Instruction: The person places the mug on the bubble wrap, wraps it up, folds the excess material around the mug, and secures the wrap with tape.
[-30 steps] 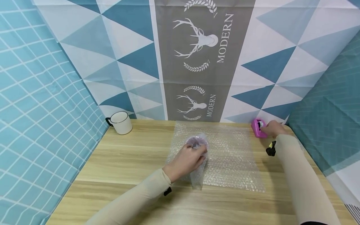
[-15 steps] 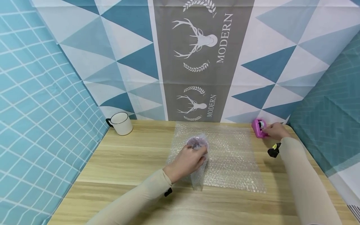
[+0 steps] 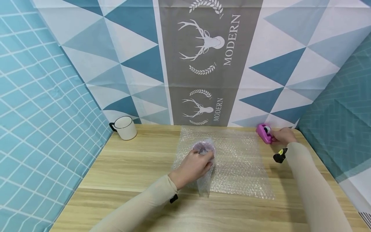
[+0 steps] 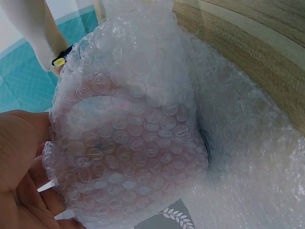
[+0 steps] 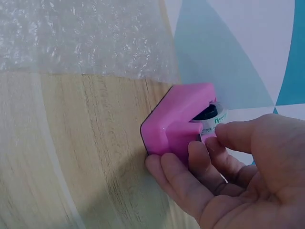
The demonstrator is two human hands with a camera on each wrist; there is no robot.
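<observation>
Bubble-wrapped bundle and pink tape dispenser on a desk.
The left hand grips the bundle on the bubble-wrap sheet's left part; the right hand grips the dispenser, far right.

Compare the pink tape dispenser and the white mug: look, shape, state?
Colour: the tape dispenser is solid pink; the mug is white with a black handle and dark rim.
Shape: the dispenser is an angular body carrying a tape roll; the mug is round and open-topped.
Contact: the right hand grips the dispenser; no hand touches the mug.
Shared: both are near the wooden table's far edge.
</observation>
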